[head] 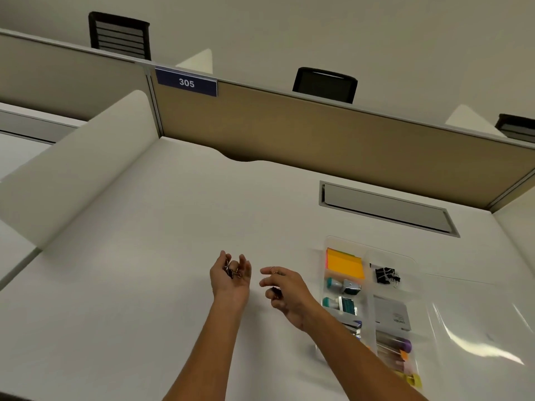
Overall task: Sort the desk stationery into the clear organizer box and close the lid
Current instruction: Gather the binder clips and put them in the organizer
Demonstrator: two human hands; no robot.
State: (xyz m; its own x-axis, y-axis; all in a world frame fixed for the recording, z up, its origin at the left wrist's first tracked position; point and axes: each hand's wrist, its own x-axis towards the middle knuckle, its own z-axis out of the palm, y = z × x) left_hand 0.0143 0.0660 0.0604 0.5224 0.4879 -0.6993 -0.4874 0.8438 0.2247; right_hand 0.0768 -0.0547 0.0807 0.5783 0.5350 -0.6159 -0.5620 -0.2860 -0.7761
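My left hand (pixel 231 277) is cupped palm-up above the white desk, holding several small dark binder clips (pixel 230 270). My right hand (pixel 285 290) hovers just to its right, fingers curled around a small dark clip and pinching a thin metal clip at the fingertips. The clear organizer box (pixel 417 266) lies open on the desk at the right. Its compartments hold orange sticky notes (pixel 344 263), black binder clips (pixel 386 274), teal items (pixel 343 286), a grey staple box (pixel 392 314) and pens. Its clear lid (pixel 477 328) lies folded open to the right.
A recessed grey cable tray (pixel 385 208) sits in the desk behind the box. Tan partition panels (pixel 318 131) close the back, and a white divider (pixel 78 180) stands at the left. Black chair backs show beyond the partition.
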